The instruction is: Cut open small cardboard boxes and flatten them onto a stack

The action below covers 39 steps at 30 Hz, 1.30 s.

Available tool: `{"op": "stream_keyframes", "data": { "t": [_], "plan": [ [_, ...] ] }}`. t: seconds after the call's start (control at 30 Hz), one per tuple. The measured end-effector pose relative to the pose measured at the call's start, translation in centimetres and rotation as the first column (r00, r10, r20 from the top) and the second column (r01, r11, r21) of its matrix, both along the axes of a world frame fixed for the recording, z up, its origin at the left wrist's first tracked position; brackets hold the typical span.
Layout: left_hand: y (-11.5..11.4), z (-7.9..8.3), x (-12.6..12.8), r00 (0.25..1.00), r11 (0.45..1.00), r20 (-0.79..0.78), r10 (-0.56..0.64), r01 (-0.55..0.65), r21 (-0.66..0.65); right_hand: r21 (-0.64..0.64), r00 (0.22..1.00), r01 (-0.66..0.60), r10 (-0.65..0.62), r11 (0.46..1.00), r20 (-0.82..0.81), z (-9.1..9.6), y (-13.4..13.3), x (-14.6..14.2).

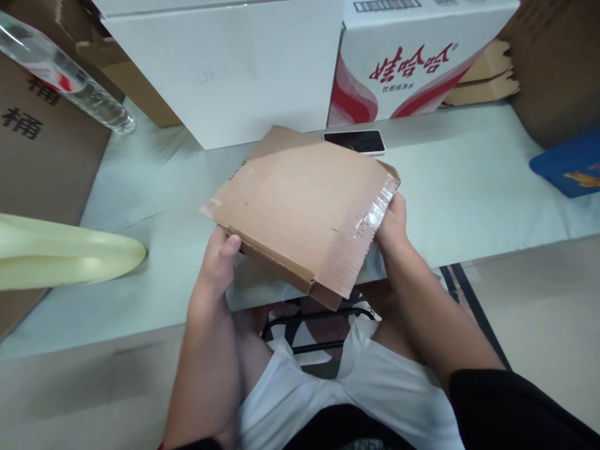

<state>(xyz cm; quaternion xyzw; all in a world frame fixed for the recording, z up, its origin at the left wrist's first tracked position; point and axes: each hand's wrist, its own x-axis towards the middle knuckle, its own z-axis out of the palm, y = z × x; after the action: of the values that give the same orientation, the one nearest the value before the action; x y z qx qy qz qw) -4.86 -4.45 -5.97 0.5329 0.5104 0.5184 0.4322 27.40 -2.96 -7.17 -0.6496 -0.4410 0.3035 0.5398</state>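
Note:
A flat brown cardboard box (pixel 300 200) is held tilted above the front part of the table, between both hands. Torn clear tape shows on its right end flap. My left hand (pixel 219 262) grips the box's left near corner, thumb on the edge and fingers underneath. On the opposite side, my right hand (pixel 392 225) is closed around the right edge, its fingers mostly hidden behind the cardboard. Just past the box's far edge lies a phone (pixel 359 141) with a dark screen.
White cartons, one plain (pixel 234 75) and one with red lettering (pixel 403 69), line the back of the pale-green-covered table (pixel 450 187). At left are a clear bottle (pixel 89 94), a yellow-green object (pixel 70 253) and a brown carton (pixel 42 156). A blue container (pixel 569 165) stands at right.

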Motion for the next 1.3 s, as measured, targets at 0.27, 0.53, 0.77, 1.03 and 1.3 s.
{"op": "stream_keyframes", "data": {
  "t": [0.27, 0.53, 0.77, 1.03, 1.3],
  "plan": [
    [0.4, 1.4, 2.0, 0.991, 0.983, 0.016, 0.133, -0.133, 0.127, 0.180, 0.956, -0.168, 0.116, 0.969, 0.268, 0.3, -0.4, -0.7],
    [0.2, 0.5, 0.8, 0.889, 0.966, -0.393, 0.236, -0.260, -0.009, -0.090, 0.734, -0.632, 0.631, 0.770, 0.251, 0.4, -2.0, -3.4],
    [-0.1, 1.4, 1.7, 0.939, 0.996, -0.344, -0.003, -0.028, -0.084, -0.005, 0.774, -0.633, 0.633, 0.774, 0.025, 0.2, -1.9, -3.8],
    [0.3, 1.6, 1.3, 0.966, 0.989, -0.233, 0.115, -0.133, -0.065, 0.013, 0.935, -0.354, 0.354, 0.935, -0.022, -0.8, -1.6, -3.5],
    [-0.3, 2.2, 1.4, 0.996, 0.988, -0.028, 0.088, -0.091, -0.125, 0.149, 0.972, -0.228, 0.217, 0.962, 0.086, 0.9, -1.4, -2.5]
  ]
}}
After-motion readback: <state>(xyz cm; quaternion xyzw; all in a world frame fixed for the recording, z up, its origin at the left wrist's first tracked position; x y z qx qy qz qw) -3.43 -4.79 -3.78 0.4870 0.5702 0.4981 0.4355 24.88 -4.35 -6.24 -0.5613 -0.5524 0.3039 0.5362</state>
